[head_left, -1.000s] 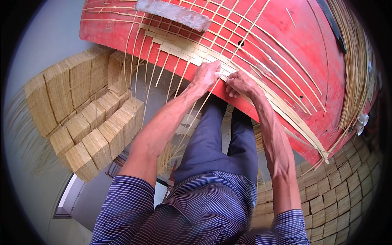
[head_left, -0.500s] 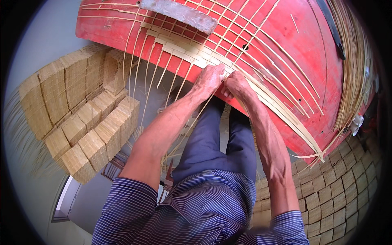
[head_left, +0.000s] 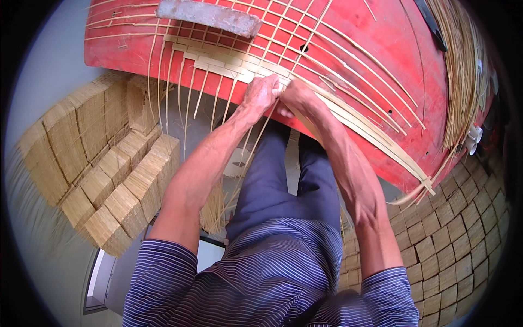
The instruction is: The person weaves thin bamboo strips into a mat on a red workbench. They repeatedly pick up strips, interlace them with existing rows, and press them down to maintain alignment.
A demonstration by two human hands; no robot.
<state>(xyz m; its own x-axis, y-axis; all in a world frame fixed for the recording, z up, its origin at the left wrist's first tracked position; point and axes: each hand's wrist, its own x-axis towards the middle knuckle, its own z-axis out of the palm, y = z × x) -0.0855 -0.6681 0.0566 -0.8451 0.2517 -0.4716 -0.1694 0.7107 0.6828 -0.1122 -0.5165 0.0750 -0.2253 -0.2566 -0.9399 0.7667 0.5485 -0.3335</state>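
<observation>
An open lattice of thin bamboo strips (head_left: pixel 276 34) lies on a red tabletop (head_left: pixel 348 54). Along its near side runs a denser band of flat, pale woven strips (head_left: pixel 218 66). My left hand (head_left: pixel 260 95) is closed at the right end of this band, pinching a strip at the table's near edge. Right beside it, my right hand (head_left: pixel 298 99) is closed too, its curled fingers slightly blurred, on the same pale strip. Long flat strips (head_left: pixel 376 135) extend from beneath my right hand toward the right corner. A grey stone bar (head_left: pixel 210 16) rests on the lattice.
Loose strip ends overhang the near edge. A thick bundle of thin sticks (head_left: pixel 460 71) lies at the table's right side, next to a dark flat tool (head_left: pixel 431 24). Stacks of woven straw-coloured blocks (head_left: pixel 122 191) stand at left; more blocks (head_left: pixel 452 240) fill the lower right.
The view has shifted, so the table and weave sit further left and higher. Both hands stay together at the strip; my right hand has turned a little, its fingers now blurred.
</observation>
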